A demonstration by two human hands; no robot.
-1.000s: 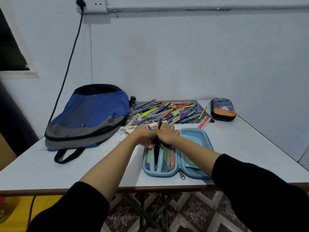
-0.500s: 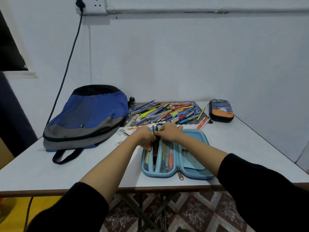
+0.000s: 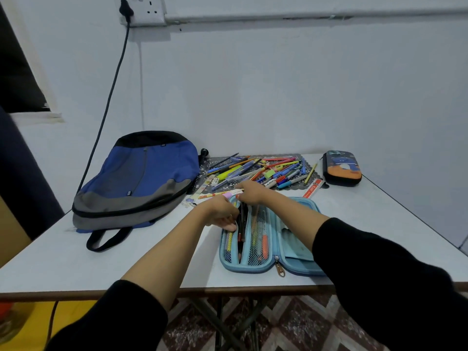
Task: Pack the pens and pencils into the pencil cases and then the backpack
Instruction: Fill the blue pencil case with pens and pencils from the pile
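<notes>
An open light-blue pencil case (image 3: 253, 268) lies near the table's front edge, with pens in its mesh pockets. My left hand (image 3: 219, 213) grips the edge of the left mesh pocket with curled fingers. At the case's far end, my right hand (image 3: 250, 191) pinches the tops of some dark pens (image 3: 241, 230) that stand in that pocket. A pile of loose pens and pencils (image 3: 260, 171) lies on a dark mat behind the case. The blue and grey backpack (image 3: 136, 183) lies flat at the left. A dark and orange pencil case (image 3: 342, 168) sits zipped at the back right.
The white table (image 3: 121, 262) stands against a wall. A red ruler (image 3: 314, 189) and small paper strips (image 3: 215, 194) lie between the mat and the open case. A black cable (image 3: 111, 87) hangs from a wall socket behind the backpack. The table's right edge runs diagonally at the right.
The dark pens have slid deeper into the left mesh pocket. My right hand has moved toward the far end of the case. My left hand stays on the pocket edge.
</notes>
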